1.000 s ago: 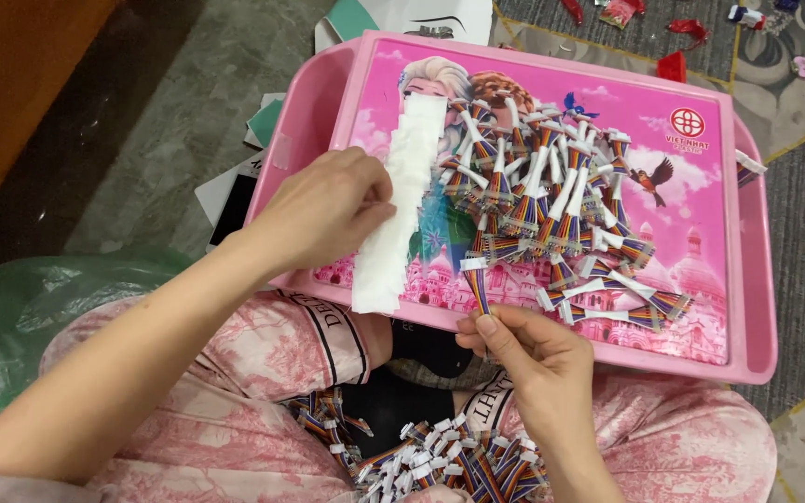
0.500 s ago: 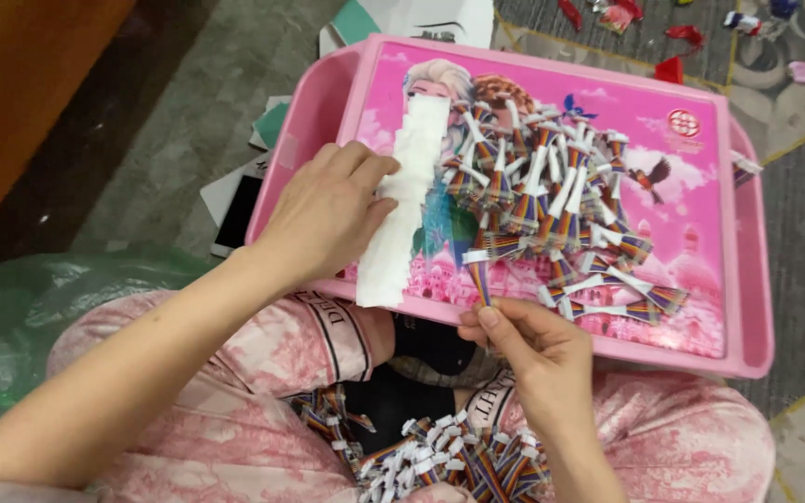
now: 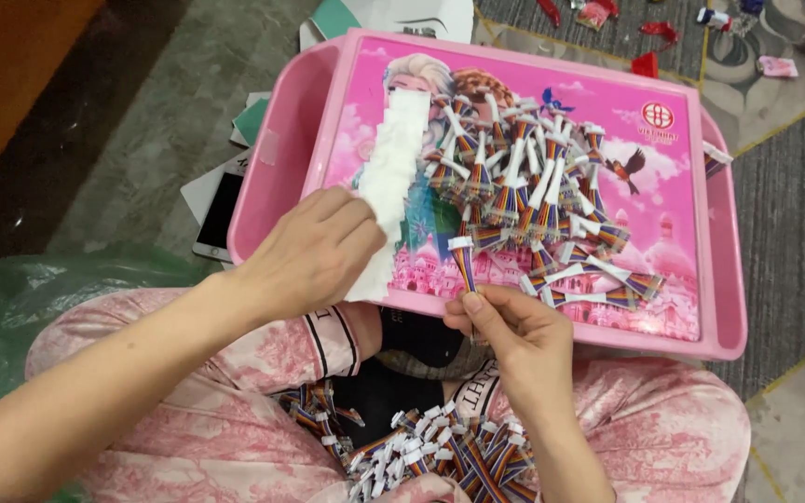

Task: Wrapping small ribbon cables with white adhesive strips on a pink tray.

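A pink lap tray [image 3: 721,279] with a cartoon picture lies across my knees. My left hand [image 3: 314,251] rests on a long white paper strip [image 3: 393,154] that lies on the tray's left side, fingers pressing its lower part. My right hand [image 3: 514,335] pinches one short rainbow ribbon cable with a white connector [image 3: 464,261], holding it upright at the tray's near edge. A large pile of the same cables [image 3: 542,205] covers the tray's middle. More cables [image 3: 430,452] lie heaped in my lap.
A phone [image 3: 221,214] and papers lie on the grey floor left of the tray. A green plastic bag [image 3: 39,289] sits at my left. Small red and pink items are scattered on the carpet at the top right.
My left hand has slid down the white strip toward me. My right hand keeps the single cable near the tray's front edge, almost unmoved.
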